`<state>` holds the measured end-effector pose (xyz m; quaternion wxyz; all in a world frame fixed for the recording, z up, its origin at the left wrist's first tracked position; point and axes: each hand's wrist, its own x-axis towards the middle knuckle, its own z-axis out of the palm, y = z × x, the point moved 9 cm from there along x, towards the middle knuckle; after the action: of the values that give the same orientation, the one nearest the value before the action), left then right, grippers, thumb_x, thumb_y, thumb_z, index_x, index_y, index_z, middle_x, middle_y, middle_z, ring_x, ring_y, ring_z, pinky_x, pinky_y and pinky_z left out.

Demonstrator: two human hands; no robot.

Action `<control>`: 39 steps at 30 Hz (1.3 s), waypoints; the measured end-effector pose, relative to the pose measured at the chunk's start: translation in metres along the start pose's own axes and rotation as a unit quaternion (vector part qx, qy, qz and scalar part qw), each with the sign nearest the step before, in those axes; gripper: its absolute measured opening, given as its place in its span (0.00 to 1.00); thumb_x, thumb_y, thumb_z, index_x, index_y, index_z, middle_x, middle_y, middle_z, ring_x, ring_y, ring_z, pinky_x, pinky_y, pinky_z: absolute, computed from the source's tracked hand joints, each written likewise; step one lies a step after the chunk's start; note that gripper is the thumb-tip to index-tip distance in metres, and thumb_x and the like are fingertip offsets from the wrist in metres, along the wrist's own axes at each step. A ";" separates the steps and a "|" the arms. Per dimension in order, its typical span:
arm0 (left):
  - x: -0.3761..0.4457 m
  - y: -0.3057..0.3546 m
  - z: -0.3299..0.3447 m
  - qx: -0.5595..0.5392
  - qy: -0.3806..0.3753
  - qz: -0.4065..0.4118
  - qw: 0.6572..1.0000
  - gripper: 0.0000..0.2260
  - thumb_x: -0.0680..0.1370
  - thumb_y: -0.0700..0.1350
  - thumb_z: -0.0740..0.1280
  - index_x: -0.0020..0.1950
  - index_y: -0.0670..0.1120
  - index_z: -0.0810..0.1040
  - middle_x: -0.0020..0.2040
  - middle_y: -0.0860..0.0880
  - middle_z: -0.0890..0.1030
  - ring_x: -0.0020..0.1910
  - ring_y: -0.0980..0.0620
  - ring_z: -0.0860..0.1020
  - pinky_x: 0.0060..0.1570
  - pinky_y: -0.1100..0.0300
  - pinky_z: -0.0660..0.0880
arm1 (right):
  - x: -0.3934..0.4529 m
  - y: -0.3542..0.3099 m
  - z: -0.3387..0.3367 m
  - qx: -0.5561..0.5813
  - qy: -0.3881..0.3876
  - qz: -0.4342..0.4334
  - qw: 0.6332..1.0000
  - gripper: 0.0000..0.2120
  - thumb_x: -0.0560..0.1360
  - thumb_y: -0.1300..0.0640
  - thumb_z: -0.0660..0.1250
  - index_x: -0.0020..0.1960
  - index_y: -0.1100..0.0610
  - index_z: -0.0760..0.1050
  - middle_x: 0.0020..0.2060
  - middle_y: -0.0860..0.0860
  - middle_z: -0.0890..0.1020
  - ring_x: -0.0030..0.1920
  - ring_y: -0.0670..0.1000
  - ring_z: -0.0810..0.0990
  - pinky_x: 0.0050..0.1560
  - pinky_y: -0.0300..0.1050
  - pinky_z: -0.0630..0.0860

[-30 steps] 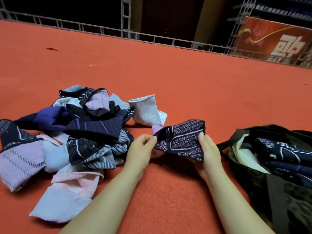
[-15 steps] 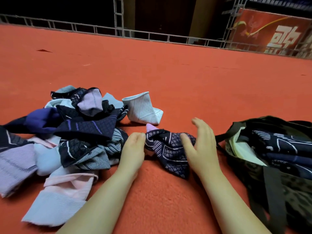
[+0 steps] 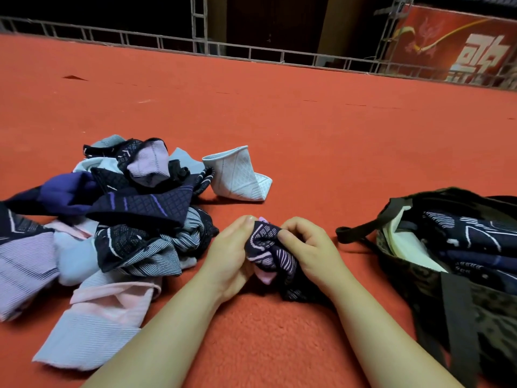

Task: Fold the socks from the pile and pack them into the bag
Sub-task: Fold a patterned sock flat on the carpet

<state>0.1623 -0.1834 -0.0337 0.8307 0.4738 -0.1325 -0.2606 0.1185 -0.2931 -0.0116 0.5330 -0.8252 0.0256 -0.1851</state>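
Surface: I am sitting at a broad red carpet (image 3: 279, 113), with a metal railing (image 3: 251, 51) running along its far edge and a red banner (image 3: 461, 43) hanging beyond it at the right.
Pile: the unfolded socks (image 3: 117, 219) are lying heaped at my left, dark patterned ones tangling over pale lilac, pink and blue ones; I judge they are sitting there to stay within my left arm's reach.
Stray sock: one pale blue sock (image 3: 237, 175) is standing half-folded just beside the pile's far right edge, apart from my hands.
Left hand: my left hand (image 3: 229, 253) is gripping the left side of the dark patterned sock (image 3: 268, 247), fingers curling round it, steadying it low over the carpet.
Sock in work: it is bunching between both hands, a pink toe or heel showing underneath; I judge the fold is under way, not finished.
Right hand: my right hand (image 3: 305, 245) is clamping the sock's right side, fingers curled in tightly, thumb pressing the cloth.
Bag: the dark bag (image 3: 458, 281) is lying open at my right, well apart from the pile, already holding folded dark socks, its mouth facing me for easy packing.
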 end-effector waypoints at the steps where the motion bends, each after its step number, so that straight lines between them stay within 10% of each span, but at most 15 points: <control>1: -0.001 0.001 0.000 -0.005 -0.001 -0.007 1.000 0.15 0.81 0.46 0.57 0.36 0.46 0.74 0.32 0.48 0.76 0.25 0.54 0.74 0.21 0.64 0.70 | -0.002 -0.001 0.001 0.029 -0.008 0.006 1.000 0.06 0.72 0.53 0.63 0.37 0.51 0.72 0.31 0.40 0.75 0.34 0.41 0.71 0.38 0.37 0.69; 7: 0.001 0.001 0.002 0.131 -0.093 0.004 0.987 0.09 0.65 0.50 0.74 0.35 0.49 0.76 0.29 0.51 0.76 0.26 0.56 0.73 0.25 0.65 0.69 | -0.008 0.006 -0.004 0.183 0.007 0.072 0.980 0.11 0.75 0.50 0.63 0.35 0.50 0.72 0.34 0.53 0.72 0.36 0.50 0.69 0.35 0.43 0.67; 13: 0.004 0.003 -0.010 0.254 -0.035 0.017 0.966 0.10 0.73 0.48 0.69 0.32 0.54 0.74 0.35 0.45 0.75 0.28 0.53 0.71 0.29 0.64 0.68 | -0.007 0.010 -0.024 0.251 0.062 0.088 0.962 0.11 0.74 0.49 0.66 0.34 0.52 0.74 0.33 0.54 0.76 0.34 0.52 0.73 0.35 0.45 0.72; 28: -0.013 0.009 0.024 -0.034 -0.151 0.001 0.988 0.11 0.74 0.48 0.66 0.31 0.48 0.77 0.28 0.51 0.74 0.26 0.56 0.73 0.26 0.65 0.71 | -0.012 -0.021 -0.021 0.373 -0.090 0.026 0.923 0.20 0.59 0.40 0.77 0.27 0.53 0.72 0.21 0.47 0.69 0.22 0.44 0.66 0.24 0.34 0.63; 33: -0.018 0.015 0.031 -0.025 -0.243 0.006 0.970 0.20 0.62 0.59 0.77 0.30 0.45 0.74 0.24 0.45 0.72 0.19 0.49 0.70 0.18 0.64 0.68 | -0.016 -0.022 -0.013 0.256 -0.136 0.046 0.956 0.20 0.59 0.38 0.76 0.29 0.55 0.78 0.24 0.48 0.76 0.25 0.45 0.73 0.27 0.36 0.69; 39: -0.012 0.018 0.015 -0.048 -0.170 0.027 0.984 0.20 0.55 0.58 0.81 0.28 0.49 0.74 0.23 0.50 0.71 0.20 0.54 0.70 0.21 0.65 0.68 | -0.030 -0.028 0.005 0.201 -0.267 0.013 0.942 0.16 0.66 0.40 0.73 0.34 0.53 0.81 0.36 0.47 0.77 0.38 0.47 0.74 0.41 0.40 0.69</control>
<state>0.1511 -0.1802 -0.0103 0.8245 0.3785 -0.2721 -0.3208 0.0883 -0.2696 0.0035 0.6777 -0.7194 -0.1447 0.0474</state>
